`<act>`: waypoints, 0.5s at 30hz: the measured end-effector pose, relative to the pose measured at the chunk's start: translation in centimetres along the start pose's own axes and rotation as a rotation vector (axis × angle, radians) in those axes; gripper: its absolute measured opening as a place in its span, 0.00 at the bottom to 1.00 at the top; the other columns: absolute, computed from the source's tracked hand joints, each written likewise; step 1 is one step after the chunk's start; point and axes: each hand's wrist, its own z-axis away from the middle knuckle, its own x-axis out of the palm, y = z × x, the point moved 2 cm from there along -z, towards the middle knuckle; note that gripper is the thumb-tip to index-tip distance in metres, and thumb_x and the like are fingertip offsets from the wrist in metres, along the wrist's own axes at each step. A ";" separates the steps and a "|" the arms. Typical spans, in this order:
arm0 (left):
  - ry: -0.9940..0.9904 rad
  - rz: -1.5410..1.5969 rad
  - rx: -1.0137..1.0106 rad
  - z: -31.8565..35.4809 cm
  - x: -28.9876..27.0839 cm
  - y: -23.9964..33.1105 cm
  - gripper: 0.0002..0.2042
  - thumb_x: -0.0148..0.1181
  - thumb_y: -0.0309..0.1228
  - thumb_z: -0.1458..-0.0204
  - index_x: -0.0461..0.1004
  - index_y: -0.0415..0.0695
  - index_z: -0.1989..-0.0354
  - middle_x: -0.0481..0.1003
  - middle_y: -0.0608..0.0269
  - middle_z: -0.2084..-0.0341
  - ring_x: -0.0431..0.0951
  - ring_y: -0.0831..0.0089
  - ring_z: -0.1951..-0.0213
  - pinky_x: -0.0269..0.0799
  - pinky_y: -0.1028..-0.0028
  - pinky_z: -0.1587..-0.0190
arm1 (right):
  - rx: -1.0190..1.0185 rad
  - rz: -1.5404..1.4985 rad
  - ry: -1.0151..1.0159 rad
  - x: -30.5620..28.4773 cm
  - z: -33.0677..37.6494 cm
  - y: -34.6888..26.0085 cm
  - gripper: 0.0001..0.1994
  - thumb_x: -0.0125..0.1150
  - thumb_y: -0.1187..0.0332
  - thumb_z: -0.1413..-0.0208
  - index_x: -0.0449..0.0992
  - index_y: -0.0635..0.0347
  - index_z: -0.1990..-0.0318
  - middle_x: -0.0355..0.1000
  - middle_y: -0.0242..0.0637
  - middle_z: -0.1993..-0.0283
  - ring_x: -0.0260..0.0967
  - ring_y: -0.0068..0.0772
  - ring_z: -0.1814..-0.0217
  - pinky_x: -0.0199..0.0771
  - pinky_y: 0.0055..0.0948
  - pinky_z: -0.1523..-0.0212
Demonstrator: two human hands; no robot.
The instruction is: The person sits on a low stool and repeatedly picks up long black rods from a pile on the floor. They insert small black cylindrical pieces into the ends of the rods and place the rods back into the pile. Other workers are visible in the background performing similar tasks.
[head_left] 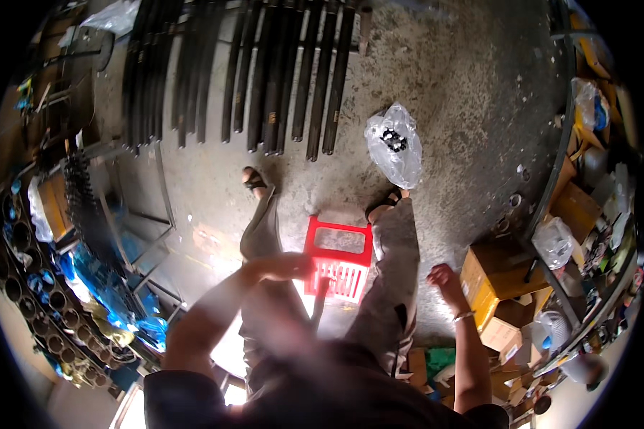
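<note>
Left hand (293, 267): blurred, over the stool's left edge; cannot tell how far open it is or whether it grips.
Right hand (446, 279): fingers loosely curled, seemingly empty, near a cardboard box (508, 272).
Red stool (340, 255): between the person's legs.
Good handling: probably best held squarely by its frame, clear of the feet and the plastic bag (406, 169).

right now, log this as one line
left hand: at red plastic stool, contact unclear; right hand: near cardboard box; clear plastic bag: on floor
</note>
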 end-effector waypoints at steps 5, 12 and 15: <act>-0.024 -0.750 -0.278 -12.4 0.2 -17.0 0.30 0.69 0.46 0.63 0.67 0.41 0.55 0.72 0.52 0.60 0.72 0.55 0.54 0.68 0.59 0.52 | -0.260 -0.045 0.529 2.9 -11.9 -1.2 0.11 0.56 0.73 0.46 0.66 0.61 0.56 0.69 0.34 0.65 0.67 0.21 0.65 0.69 0.21 0.63; -0.234 -0.835 -0.451 -20.7 1.8 -25.2 0.50 0.72 0.49 0.70 0.51 0.35 0.41 0.59 0.49 0.44 0.60 0.55 0.41 0.63 0.49 0.47 | -0.336 0.774 0.673 8.2 -23.3 -2.3 0.39 0.65 0.68 0.53 0.48 0.59 0.36 0.55 0.56 0.39 0.61 0.52 0.41 0.64 0.43 0.46; -0.223 -0.851 -0.329 -22.0 3.8 -32.5 0.48 0.73 0.47 0.69 0.52 0.38 0.40 0.56 0.47 0.42 0.56 0.56 0.39 0.61 0.48 0.45 | -0.098 0.792 0.580 8.2 -22.6 -2.6 0.40 0.66 0.66 0.56 0.48 0.60 0.37 0.60 0.59 0.43 0.61 0.57 0.42 0.64 0.43 0.46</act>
